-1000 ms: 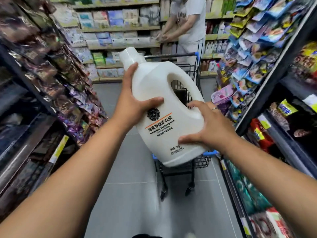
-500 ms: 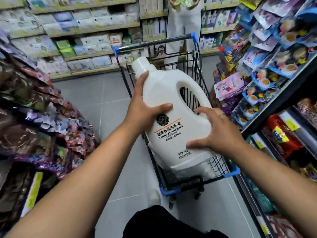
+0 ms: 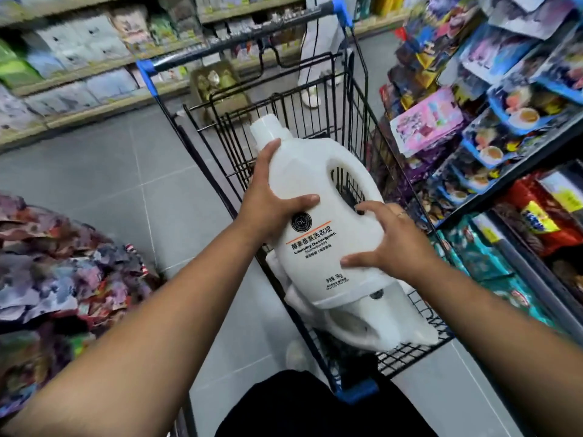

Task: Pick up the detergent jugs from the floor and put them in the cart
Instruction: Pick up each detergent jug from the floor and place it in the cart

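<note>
A white laundry detergent jug point(image 3: 315, 197) with a black and orange label is tilted inside the black wire cart point(image 3: 358, 99), cap pointing away. My left hand point(image 3: 271, 200) grips its left side below the neck. My right hand point(image 3: 388, 244) presses on its lower right side under the handle hole. Its base rests against another white jug point(image 3: 372, 323) that lies on its side in the cart's near end.
Snack shelves point(image 3: 504, 146) stand close on the right of the cart, and hanging packets point(image 3: 56, 266) fill the left. A person's legs point(image 3: 318, 58) stand beyond the cart by the far shelves point(image 3: 94, 58). Grey floor tiles point(image 3: 110, 178) lie left of the cart.
The jug has come down from above the cart into its basket, onto the jug lying there. I have stepped closer, so the cart now sits right below me.
</note>
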{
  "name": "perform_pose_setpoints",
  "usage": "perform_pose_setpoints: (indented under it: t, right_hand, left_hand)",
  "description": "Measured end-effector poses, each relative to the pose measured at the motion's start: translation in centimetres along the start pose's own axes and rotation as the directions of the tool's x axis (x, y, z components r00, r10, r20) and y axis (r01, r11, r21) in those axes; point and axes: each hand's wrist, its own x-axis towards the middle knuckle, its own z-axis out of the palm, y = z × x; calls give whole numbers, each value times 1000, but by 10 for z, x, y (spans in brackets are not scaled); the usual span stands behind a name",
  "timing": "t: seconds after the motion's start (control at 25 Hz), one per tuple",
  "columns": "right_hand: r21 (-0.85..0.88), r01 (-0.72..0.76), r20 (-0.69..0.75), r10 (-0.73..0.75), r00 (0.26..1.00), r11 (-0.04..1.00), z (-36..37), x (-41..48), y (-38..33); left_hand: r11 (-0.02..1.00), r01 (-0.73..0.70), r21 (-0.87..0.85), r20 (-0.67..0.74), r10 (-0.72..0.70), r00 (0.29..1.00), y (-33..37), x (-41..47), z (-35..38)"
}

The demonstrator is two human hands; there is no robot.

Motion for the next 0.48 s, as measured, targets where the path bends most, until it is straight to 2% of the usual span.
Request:
perform_pose_setpoints:
  t: [0.16, 0.28, 0.4, 0.48]
  right_hand:
    - [8, -71, 25, 71, 997, 997, 17, 24, 16]
    - [136, -135, 63, 128, 990, 981, 21, 39, 31]
    - [245, -204, 82, 189, 979, 948, 26, 42, 41]
    - [257, -223, 100, 204, 974, 940, 31, 40, 45]
  left_hand:
    - [994, 99, 54, 31, -100, 994, -28, 27, 13]
    - [961, 133, 242, 32, -145, 989, -39, 45, 28]
    - [870, 126, 476, 68, -179, 982, -40, 51, 44]
    - [859, 119, 498, 84, -184, 979, -44, 46, 51]
